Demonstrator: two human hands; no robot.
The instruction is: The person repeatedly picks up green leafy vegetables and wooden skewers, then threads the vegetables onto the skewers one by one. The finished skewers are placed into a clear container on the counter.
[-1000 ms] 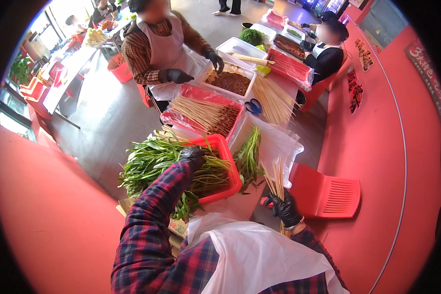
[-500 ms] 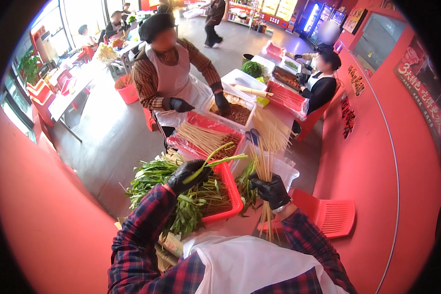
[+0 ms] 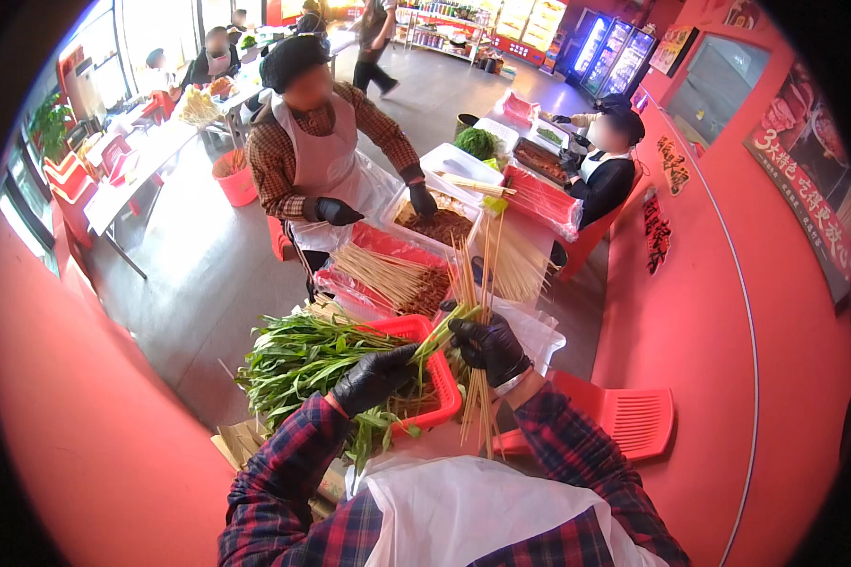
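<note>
My left hand (image 3: pixel 376 378) is gripping green stalks (image 3: pixel 438 337), which are pointing toward two o'clock; my right hand (image 3: pixel 490 348) is clasping wooden skewers (image 3: pixel 478 401) at my twelve o'clock. Their ends are fanning unevenly: a slack grip could be spilling some beside the red basket (image 3: pixel 443 386).

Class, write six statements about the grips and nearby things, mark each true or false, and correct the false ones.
The left grip and right grip are gloved in black. True.
The right grip holds sticks. True.
The left grip is empty. False: the left grip holds green stems.
Greens hang over the rim of the basket. True.
The basket is blue. False: it is red.
The greens are chopped small. False: they are long and leafy.
</note>
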